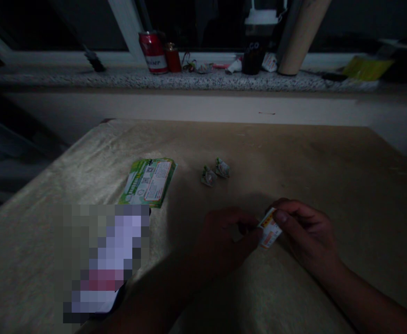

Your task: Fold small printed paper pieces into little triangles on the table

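A small white card-like piece (270,231) with a yellow strip and orange print sits between my two hands above the table. My right hand (306,229) pinches its upper right edge, thumb on the printed face. At its left edge, the thumb and fingertips of my left hand (229,236) are closed on it. Whether it is a folded paper or a small packet I cannot tell. Beyond my hands lie a crumpled green-and-white piece (208,176) and a similar piece (222,168), side by side. To the left is a flat green printed package (149,182).
A blurred-out, brightly lit oblong object (109,264) lies at the front left of the cloth-covered table (311,157). On the stone windowsill (203,82) stand a red can (152,52), an orange lighter (172,58), a dark cup (254,46) and a tan tube (302,37).
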A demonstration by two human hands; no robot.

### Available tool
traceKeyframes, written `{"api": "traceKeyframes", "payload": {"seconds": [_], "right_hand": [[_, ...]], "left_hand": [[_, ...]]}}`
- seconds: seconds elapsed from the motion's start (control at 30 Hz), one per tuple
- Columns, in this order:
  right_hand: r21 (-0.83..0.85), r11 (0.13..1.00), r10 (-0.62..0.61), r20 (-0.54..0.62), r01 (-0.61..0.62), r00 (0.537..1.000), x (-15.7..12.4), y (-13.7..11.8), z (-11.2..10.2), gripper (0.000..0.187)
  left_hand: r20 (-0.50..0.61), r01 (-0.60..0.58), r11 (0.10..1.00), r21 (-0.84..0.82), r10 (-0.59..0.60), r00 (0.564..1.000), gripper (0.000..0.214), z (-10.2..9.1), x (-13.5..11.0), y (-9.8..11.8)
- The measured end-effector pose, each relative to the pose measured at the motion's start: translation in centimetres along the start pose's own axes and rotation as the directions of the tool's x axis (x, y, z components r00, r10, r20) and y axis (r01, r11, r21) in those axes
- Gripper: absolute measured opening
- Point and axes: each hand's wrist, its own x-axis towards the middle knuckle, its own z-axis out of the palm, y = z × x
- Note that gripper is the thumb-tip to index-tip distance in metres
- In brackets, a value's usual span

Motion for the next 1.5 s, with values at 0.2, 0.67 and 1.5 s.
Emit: {"api": "traceKeyframes", "payload": {"seconds": [0.2,0.67,1.5], "right_hand": [[-0.038,0.999,0.010,-0.023,-0.011,1.000,0.0,0.2,-0.2,0.014],[0.033,0.997,0.066,-0.027,-0.066,0.997,-0.4,1.0,-0.6,0.010],[0.031,0.996,0.083,-0.056,-0.081,0.995,-0.7,1.2,-0.7,0.011]], "left_hand": [[0.018,-0.023,1.000,0.002,0.022,1.000,0.010,0.0,-0.1,-0.1],[-0.004,-0.041,0.999,-0.017,0.041,0.999,0.008,0.1,-0.1,-0.2],[0.010,-0.031,1.000,-0.002,0.031,0.999,0.009,0.3,0.0,-0.6]]}}
